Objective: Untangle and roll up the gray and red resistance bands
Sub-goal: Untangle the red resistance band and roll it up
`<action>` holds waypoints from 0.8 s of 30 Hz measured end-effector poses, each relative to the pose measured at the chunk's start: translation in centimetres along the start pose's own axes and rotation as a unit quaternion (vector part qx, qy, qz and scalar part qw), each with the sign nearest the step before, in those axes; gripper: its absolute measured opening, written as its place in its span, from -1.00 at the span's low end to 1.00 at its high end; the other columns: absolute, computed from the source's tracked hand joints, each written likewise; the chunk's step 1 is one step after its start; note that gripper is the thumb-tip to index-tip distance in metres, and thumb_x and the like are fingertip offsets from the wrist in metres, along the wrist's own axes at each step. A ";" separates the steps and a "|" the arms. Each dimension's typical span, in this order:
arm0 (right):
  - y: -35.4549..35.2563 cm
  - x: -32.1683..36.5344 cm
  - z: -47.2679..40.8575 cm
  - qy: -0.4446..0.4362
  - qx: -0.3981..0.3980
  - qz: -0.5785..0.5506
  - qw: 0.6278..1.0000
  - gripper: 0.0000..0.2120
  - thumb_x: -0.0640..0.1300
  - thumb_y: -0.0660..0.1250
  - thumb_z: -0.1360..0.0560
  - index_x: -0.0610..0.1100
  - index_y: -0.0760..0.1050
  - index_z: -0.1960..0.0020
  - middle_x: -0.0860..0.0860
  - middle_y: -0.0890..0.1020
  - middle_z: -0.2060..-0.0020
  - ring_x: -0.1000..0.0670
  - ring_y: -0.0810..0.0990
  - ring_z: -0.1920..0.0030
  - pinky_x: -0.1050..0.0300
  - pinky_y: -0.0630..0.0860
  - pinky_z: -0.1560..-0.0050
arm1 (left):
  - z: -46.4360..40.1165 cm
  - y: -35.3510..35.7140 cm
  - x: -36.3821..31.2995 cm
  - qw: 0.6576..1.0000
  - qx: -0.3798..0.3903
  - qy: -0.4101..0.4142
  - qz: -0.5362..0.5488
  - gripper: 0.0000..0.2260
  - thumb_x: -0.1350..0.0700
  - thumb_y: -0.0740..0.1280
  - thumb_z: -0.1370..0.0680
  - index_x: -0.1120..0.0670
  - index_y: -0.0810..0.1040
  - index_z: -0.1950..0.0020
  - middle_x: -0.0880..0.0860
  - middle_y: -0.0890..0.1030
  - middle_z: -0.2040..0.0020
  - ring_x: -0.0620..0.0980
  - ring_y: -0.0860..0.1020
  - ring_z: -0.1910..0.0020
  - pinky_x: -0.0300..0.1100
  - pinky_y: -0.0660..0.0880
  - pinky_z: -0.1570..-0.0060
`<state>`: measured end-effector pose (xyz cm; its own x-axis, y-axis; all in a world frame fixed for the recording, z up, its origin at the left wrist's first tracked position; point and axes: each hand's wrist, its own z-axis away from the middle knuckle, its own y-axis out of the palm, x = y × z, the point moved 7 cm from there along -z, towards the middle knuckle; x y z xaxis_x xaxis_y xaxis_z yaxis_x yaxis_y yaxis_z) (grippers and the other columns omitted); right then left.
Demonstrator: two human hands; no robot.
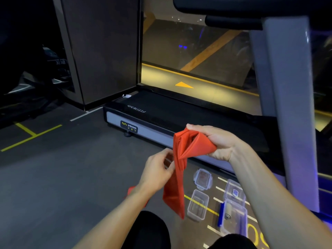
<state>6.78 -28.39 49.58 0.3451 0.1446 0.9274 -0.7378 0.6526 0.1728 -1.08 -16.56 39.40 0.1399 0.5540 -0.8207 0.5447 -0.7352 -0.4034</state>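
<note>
Hands: 2, right hand [218, 141] gripping 1 red band [181, 159], left hand [158, 169] pinching it; 3 clear containers [198, 203] below.

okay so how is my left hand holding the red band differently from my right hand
The right hand sits higher and grips the bunched top of the red band in a curled fist; the left hand sits lower and pinches the hanging strip with its fingertips. The right hand holds a thick gathered wad; the left hand holds a narrow twisted part. Both grip the same band in the air, above the floor.
</note>
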 end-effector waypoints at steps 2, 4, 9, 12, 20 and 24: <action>-0.3 0.4 0.3 -0.007 -0.006 -0.010 1.000 -0.85 -0.08 0.44 -0.44 -0.17 0.59 0.16 -0.07 0.65 0.32 0.05 0.66 0.37 0.14 0.68 0.27 | -0.1 1.2 1.7 0.998 0.018 -0.055 0.008 -0.76 0.25 0.38 -0.53 -0.12 0.60 0.15 -0.23 0.64 0.30 -0.24 0.58 0.36 -0.24 0.50 0.24; -0.5 0.6 0.4 -0.009 -0.007 -0.004 1.000 -0.84 -0.06 0.47 -0.36 -0.15 0.61 0.17 -0.07 0.65 0.31 0.05 0.66 0.35 0.14 0.67 0.23 | -0.3 1.6 2.7 0.994 0.009 -0.098 0.051 -0.76 0.30 0.36 -0.54 -0.06 0.64 0.13 -0.18 0.64 0.32 -0.21 0.55 0.36 -0.20 0.49 0.22; -1.5 0.0 0.2 -0.004 -0.015 -0.014 1.000 -0.83 -0.06 0.47 -0.36 -0.16 0.61 0.15 -0.07 0.66 0.30 0.05 0.66 0.35 0.14 0.68 0.26 | -0.9 0.6 0.9 0.995 0.018 -0.047 0.086 -0.68 0.37 0.31 -0.46 -0.04 0.63 -0.01 -0.06 0.70 0.11 -0.05 0.65 0.12 -0.13 0.58 0.10; -1.5 -0.2 -0.1 0.003 -0.014 -0.006 1.000 -0.81 -0.05 0.46 -0.38 -0.16 0.60 0.12 -0.08 0.65 0.29 0.04 0.66 0.32 0.12 0.68 0.21 | -0.3 0.4 -0.1 0.993 0.060 -0.030 0.096 -0.64 0.28 0.32 -0.40 -0.07 0.61 -0.10 -0.04 0.69 0.05 -0.02 0.66 0.10 -0.07 0.63 0.16; -1.1 -0.3 -0.1 0.006 -0.024 -0.027 0.999 -0.86 -0.08 0.47 -0.38 -0.15 0.60 0.21 -0.06 0.64 0.34 0.04 0.66 0.37 0.12 0.69 0.23 | 0.7 0.0 0.1 0.999 -0.001 0.009 0.030 -0.70 0.24 0.43 -0.50 -0.13 0.59 -0.10 -0.20 0.69 0.09 -0.19 0.66 0.12 -0.11 0.62 0.04; -2.0 -0.1 0.0 0.001 -0.044 -0.055 0.997 -0.85 -0.08 0.49 -0.37 -0.13 0.60 0.15 -0.07 0.65 0.29 0.04 0.66 0.33 0.06 0.69 0.12 | 1.3 -1.4 0.7 0.997 -0.058 -0.006 0.045 -0.70 0.30 0.33 -0.63 -0.06 0.40 -0.21 -0.16 0.69 0.12 -0.15 0.66 0.15 -0.27 0.58 0.08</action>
<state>8.21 -29.74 49.18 0.4228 0.0704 0.9035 -0.6410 0.7280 0.2432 -2.75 -15.63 38.83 0.1830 0.4818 -0.8570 0.6229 -0.7312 -0.2781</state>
